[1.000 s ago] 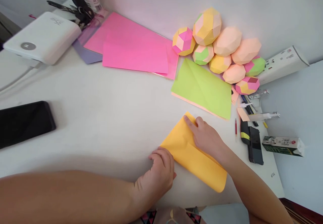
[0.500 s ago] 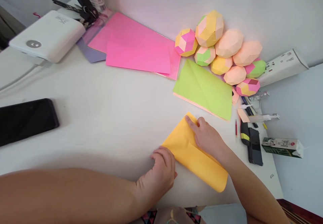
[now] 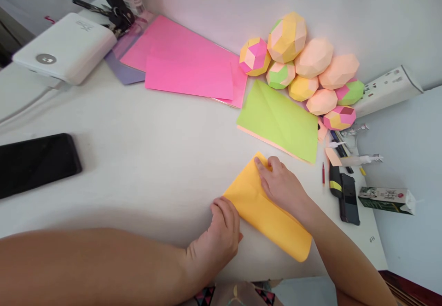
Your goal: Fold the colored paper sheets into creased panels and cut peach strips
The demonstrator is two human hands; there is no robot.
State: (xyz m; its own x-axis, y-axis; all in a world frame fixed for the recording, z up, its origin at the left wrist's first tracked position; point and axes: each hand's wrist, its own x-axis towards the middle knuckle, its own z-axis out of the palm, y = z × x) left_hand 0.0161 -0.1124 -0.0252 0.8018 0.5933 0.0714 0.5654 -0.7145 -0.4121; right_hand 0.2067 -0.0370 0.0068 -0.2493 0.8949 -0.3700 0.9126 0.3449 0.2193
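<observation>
A sheet of yellow-orange paper (image 3: 271,225) lies on the white table (image 3: 148,158), folded over, with its near right end rounded in a loose bend. My left hand (image 3: 221,230) is at the paper's left corner, its fingers curled against the edge and its thumb mostly hidden. My right hand (image 3: 285,186) holds the far part of the paper down, index finger stretched toward the top corner and the other fingers bent. Just beyond it lies a folded lime-green sheet (image 3: 279,119) with a peach layer under it.
Pink sheets (image 3: 189,69) and several faceted paper balls (image 3: 286,39) are along the wall. To the left are a white power bank (image 3: 65,50), keys (image 3: 119,14) and a black phone (image 3: 37,163). Glue bottles, a utility knife (image 3: 334,181) and a drink carton (image 3: 386,200) are at the right.
My left hand has shifted very slightly up and right along the paper's corner. My right hand and the paper have hardly moved.
</observation>
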